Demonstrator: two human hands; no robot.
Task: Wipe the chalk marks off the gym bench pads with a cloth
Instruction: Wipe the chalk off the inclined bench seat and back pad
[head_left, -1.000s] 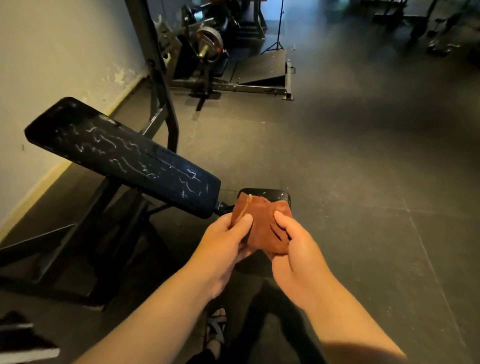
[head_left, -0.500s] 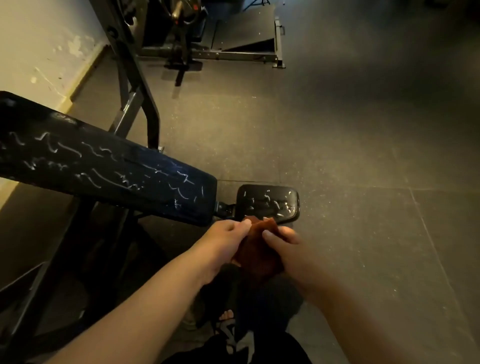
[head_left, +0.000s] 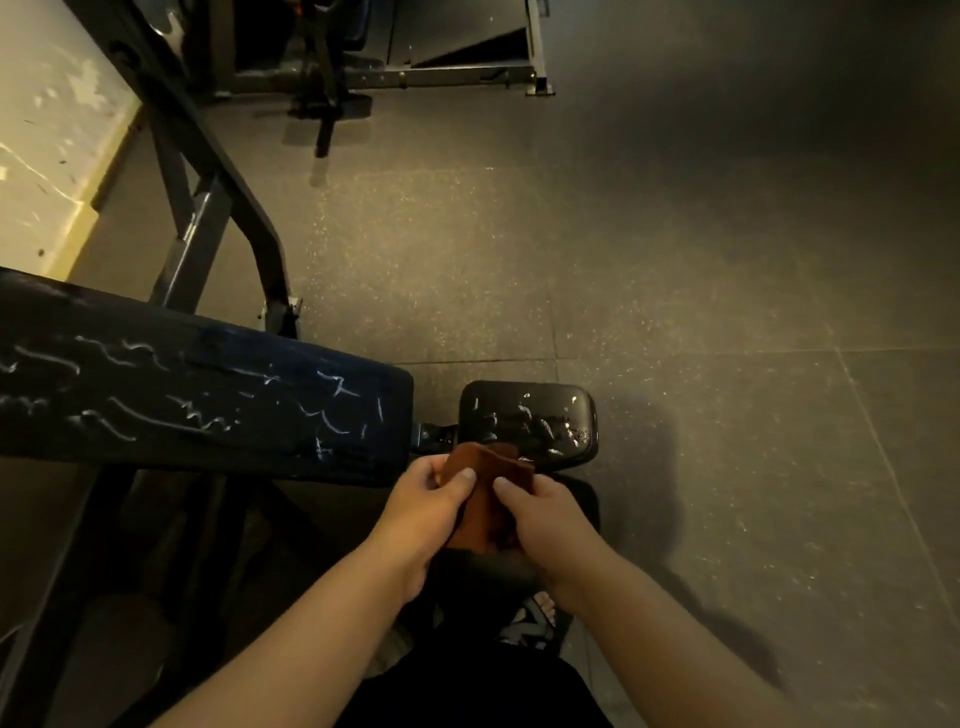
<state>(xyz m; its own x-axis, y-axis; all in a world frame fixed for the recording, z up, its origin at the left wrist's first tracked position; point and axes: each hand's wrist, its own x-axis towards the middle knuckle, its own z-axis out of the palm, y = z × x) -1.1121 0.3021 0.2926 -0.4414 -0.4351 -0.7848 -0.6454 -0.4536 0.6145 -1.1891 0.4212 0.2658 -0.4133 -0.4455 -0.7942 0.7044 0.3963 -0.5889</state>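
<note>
Floor: dark speckled rubber tiles (head_left: 675, 260) are spreading beneath gym equipment (head_left: 332, 78), beside a pale wall (head_left: 41, 156).
Bench: long back pad (head_left: 208, 395) is stretching across the left, bearing white chalk marks (head_left: 130, 421); small seat pad (head_left: 530, 415) is sitting just beyond its end, also marked.
Cloth (head_left: 488, 467): brown, bunched, hanging between both hands at the seat pad's near edge.
Left hand (head_left: 426, 514): fingers are pinching the cloth.
Right hand (head_left: 545, 519): fingers are pinching the cloth too.

Bare forearms (head_left: 332, 623), black clothing (head_left: 467, 691), strapped sandal (head_left: 530, 623) (black and white).
</note>
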